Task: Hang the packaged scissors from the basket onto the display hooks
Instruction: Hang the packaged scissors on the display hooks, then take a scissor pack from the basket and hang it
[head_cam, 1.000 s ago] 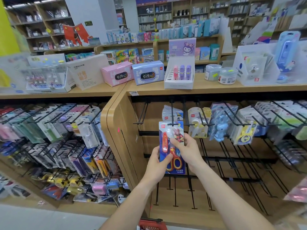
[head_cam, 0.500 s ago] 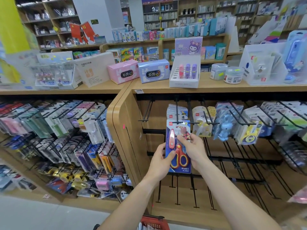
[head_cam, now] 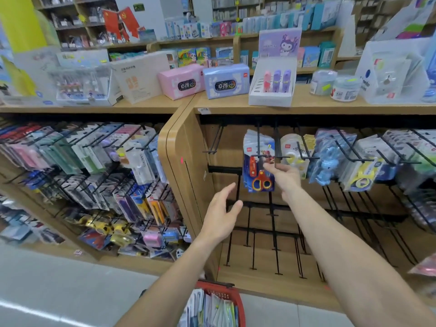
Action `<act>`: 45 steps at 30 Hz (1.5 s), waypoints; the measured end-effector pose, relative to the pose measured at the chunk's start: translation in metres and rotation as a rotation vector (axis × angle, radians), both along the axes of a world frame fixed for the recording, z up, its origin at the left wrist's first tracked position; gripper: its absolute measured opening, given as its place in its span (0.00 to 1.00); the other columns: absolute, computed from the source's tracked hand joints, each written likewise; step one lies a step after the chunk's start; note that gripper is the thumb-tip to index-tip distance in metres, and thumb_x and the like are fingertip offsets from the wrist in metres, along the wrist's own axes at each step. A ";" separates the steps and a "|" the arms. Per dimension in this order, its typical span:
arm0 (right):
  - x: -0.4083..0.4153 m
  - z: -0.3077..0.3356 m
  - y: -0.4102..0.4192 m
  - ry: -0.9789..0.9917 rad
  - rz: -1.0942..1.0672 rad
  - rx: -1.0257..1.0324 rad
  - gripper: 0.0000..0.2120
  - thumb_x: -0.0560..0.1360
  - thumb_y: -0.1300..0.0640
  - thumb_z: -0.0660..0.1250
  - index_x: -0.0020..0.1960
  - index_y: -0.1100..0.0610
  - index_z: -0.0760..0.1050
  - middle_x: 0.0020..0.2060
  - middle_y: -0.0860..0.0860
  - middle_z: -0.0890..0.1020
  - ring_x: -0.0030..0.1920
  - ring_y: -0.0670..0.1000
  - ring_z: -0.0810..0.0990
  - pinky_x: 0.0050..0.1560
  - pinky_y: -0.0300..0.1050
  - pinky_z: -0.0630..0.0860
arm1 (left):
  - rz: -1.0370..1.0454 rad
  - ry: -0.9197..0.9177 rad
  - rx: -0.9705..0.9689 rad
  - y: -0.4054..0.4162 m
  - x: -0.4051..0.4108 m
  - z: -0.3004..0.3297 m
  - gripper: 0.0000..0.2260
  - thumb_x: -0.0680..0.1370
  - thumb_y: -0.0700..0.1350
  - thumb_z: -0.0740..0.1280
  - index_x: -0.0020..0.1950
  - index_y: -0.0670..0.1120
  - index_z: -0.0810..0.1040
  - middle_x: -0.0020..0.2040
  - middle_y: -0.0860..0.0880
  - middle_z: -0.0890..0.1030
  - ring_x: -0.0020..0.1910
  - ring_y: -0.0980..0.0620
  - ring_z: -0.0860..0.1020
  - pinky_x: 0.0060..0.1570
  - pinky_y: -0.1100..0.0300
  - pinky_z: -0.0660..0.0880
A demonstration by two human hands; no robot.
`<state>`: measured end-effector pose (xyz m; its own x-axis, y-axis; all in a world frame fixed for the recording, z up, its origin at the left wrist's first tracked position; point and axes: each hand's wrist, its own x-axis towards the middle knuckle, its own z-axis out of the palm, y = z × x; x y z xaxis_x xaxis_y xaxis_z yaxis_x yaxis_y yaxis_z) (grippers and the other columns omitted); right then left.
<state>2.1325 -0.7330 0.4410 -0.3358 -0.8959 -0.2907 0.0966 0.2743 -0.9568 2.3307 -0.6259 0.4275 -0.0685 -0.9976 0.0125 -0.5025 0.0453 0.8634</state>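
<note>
A blue packaged pair of red and yellow scissors (head_cam: 259,178) hangs on a black display hook (head_cam: 258,140), in front of more packs of the same kind. My right hand (head_cam: 284,179) reaches up to it, and its straight fingertips touch the pack's right side near the top. Lower and to the left, my left hand (head_cam: 221,214) hovers with fingers spread, holding nothing and clear of the pack. A red basket (head_cam: 227,291) with several more packs (head_cam: 212,311) stands on the floor at the bottom edge.
Left of the hung pack is a bare hook (head_cam: 215,142), and rows of bare hooks (head_cam: 273,244) run below it. Blue toys (head_cam: 326,161) and other packs hang to the right. Clock boxes (head_cam: 225,81) stand on the wooden shelf top (head_cam: 306,107). A full rack (head_cam: 94,173) fills the left.
The scissors pack went up onto the hook and now hangs there. My left hand let go and dropped away to the lower left. My right hand stays at the pack. The view shifted down, showing the basket.
</note>
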 end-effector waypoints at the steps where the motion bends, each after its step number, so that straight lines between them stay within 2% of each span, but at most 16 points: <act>1: -0.002 -0.004 0.005 0.064 -0.026 -0.022 0.29 0.75 0.52 0.78 0.71 0.62 0.75 0.66 0.56 0.81 0.55 0.50 0.81 0.53 0.43 0.76 | 0.000 -0.026 -0.003 0.003 0.005 -0.004 0.25 0.86 0.49 0.64 0.83 0.55 0.64 0.78 0.56 0.67 0.75 0.60 0.64 0.71 0.62 0.63; 2: -0.004 -0.007 0.013 0.122 -0.046 -0.045 0.31 0.74 0.51 0.79 0.72 0.61 0.74 0.67 0.55 0.80 0.61 0.51 0.79 0.60 0.45 0.75 | 0.002 -0.053 -0.006 0.006 0.011 -0.009 0.24 0.86 0.49 0.64 0.82 0.55 0.65 0.78 0.54 0.68 0.76 0.58 0.65 0.71 0.62 0.63; 4: -0.004 -0.014 0.037 0.181 -0.054 -0.106 0.29 0.72 0.51 0.80 0.70 0.57 0.77 0.64 0.52 0.81 0.62 0.49 0.80 0.64 0.44 0.75 | 0.005 -0.111 -0.001 0.015 0.023 -0.021 0.23 0.86 0.50 0.63 0.82 0.53 0.66 0.77 0.52 0.70 0.78 0.55 0.66 0.74 0.58 0.64; 7: 0.004 -0.029 0.078 0.214 0.049 -0.184 0.19 0.73 0.53 0.80 0.61 0.53 0.80 0.56 0.48 0.84 0.56 0.46 0.83 0.61 0.41 0.79 | 0.033 -0.164 0.060 0.034 0.041 -0.047 0.22 0.86 0.49 0.64 0.81 0.52 0.68 0.77 0.50 0.72 0.78 0.52 0.67 0.77 0.53 0.65; 9: 0.011 -0.044 0.106 0.226 0.146 -0.189 0.17 0.73 0.53 0.80 0.59 0.52 0.81 0.54 0.47 0.85 0.54 0.44 0.84 0.58 0.39 0.79 | 0.060 -0.160 0.140 0.050 0.052 -0.066 0.22 0.86 0.50 0.64 0.80 0.51 0.68 0.77 0.50 0.72 0.77 0.52 0.68 0.75 0.55 0.65; 14: 0.034 -0.093 0.159 0.234 0.302 -0.040 0.16 0.73 0.54 0.80 0.59 0.53 0.81 0.53 0.48 0.85 0.54 0.46 0.84 0.56 0.39 0.79 | 0.194 -0.123 0.378 0.094 0.076 -0.117 0.23 0.86 0.52 0.65 0.80 0.49 0.68 0.75 0.47 0.75 0.72 0.47 0.74 0.72 0.49 0.72; 16: 0.046 -0.116 0.179 0.239 0.367 0.032 0.17 0.74 0.54 0.79 0.60 0.53 0.80 0.54 0.47 0.84 0.54 0.45 0.83 0.51 0.35 0.76 | 0.226 -0.102 0.440 0.114 0.086 -0.135 0.23 0.86 0.50 0.65 0.80 0.48 0.69 0.74 0.48 0.75 0.73 0.47 0.74 0.72 0.48 0.72; 19: 0.069 -0.153 0.208 0.225 0.461 0.149 0.18 0.74 0.53 0.78 0.61 0.52 0.78 0.54 0.45 0.83 0.54 0.43 0.80 0.49 0.36 0.74 | 0.267 -0.101 0.545 0.144 0.104 -0.166 0.23 0.85 0.52 0.66 0.80 0.49 0.68 0.76 0.47 0.73 0.75 0.45 0.71 0.72 0.43 0.72; 23: 0.101 -0.207 0.241 0.216 0.530 0.287 0.14 0.74 0.53 0.79 0.57 0.49 0.78 0.51 0.47 0.83 0.52 0.47 0.82 0.48 0.39 0.75 | 0.334 -0.105 0.650 0.180 0.126 -0.208 0.23 0.85 0.51 0.66 0.79 0.47 0.69 0.76 0.45 0.74 0.75 0.43 0.72 0.74 0.48 0.70; 26: 0.126 -0.250 0.264 0.234 0.577 0.378 0.15 0.75 0.53 0.79 0.57 0.51 0.78 0.51 0.50 0.83 0.53 0.51 0.82 0.50 0.39 0.76 | 0.361 -0.080 0.728 0.203 0.142 -0.238 0.22 0.85 0.51 0.66 0.79 0.50 0.70 0.76 0.45 0.73 0.76 0.44 0.72 0.73 0.50 0.70; 30: 0.153 -0.306 0.286 0.265 0.652 0.492 0.17 0.75 0.53 0.78 0.60 0.50 0.77 0.49 0.46 0.82 0.50 0.47 0.82 0.58 0.49 0.80 | 0.386 -0.114 0.781 0.217 0.163 -0.289 0.23 0.84 0.52 0.67 0.78 0.49 0.71 0.75 0.45 0.75 0.69 0.45 0.77 0.69 0.53 0.71; 32: 0.165 -0.336 0.293 0.289 0.659 0.522 0.19 0.75 0.51 0.78 0.62 0.50 0.76 0.49 0.45 0.82 0.49 0.46 0.82 0.58 0.50 0.80 | 0.396 -0.132 0.794 0.221 0.172 -0.314 0.21 0.84 0.51 0.66 0.77 0.48 0.72 0.73 0.44 0.77 0.65 0.45 0.79 0.66 0.54 0.72; 35: 0.181 -0.384 0.303 0.323 0.650 0.526 0.18 0.74 0.51 0.79 0.60 0.48 0.77 0.49 0.46 0.84 0.51 0.49 0.83 0.59 0.51 0.80 | 0.394 -0.145 0.810 0.225 0.184 -0.356 0.20 0.85 0.49 0.66 0.77 0.48 0.73 0.68 0.43 0.79 0.61 0.44 0.81 0.63 0.54 0.74; 40: 0.201 -0.459 0.313 0.360 0.649 0.550 0.16 0.74 0.50 0.78 0.58 0.44 0.75 0.48 0.45 0.84 0.50 0.47 0.83 0.60 0.53 0.80 | 0.389 -0.217 0.840 0.239 0.200 -0.429 0.21 0.85 0.52 0.65 0.77 0.50 0.72 0.72 0.43 0.76 0.67 0.43 0.77 0.66 0.52 0.72; 45: 0.216 -0.514 0.317 0.384 0.652 0.596 0.19 0.76 0.50 0.77 0.63 0.50 0.76 0.51 0.47 0.84 0.48 0.44 0.81 0.58 0.47 0.79 | 0.403 -0.268 0.829 0.248 0.208 -0.486 0.21 0.84 0.50 0.66 0.77 0.48 0.72 0.72 0.43 0.76 0.70 0.41 0.74 0.69 0.50 0.71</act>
<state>2.3486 -0.4158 -0.0727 0.0089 -0.6806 -0.7326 -0.5373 0.6146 -0.5776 2.5390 -0.3780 -0.0587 0.3839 -0.6311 -0.6741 -0.5323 -0.7478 0.3969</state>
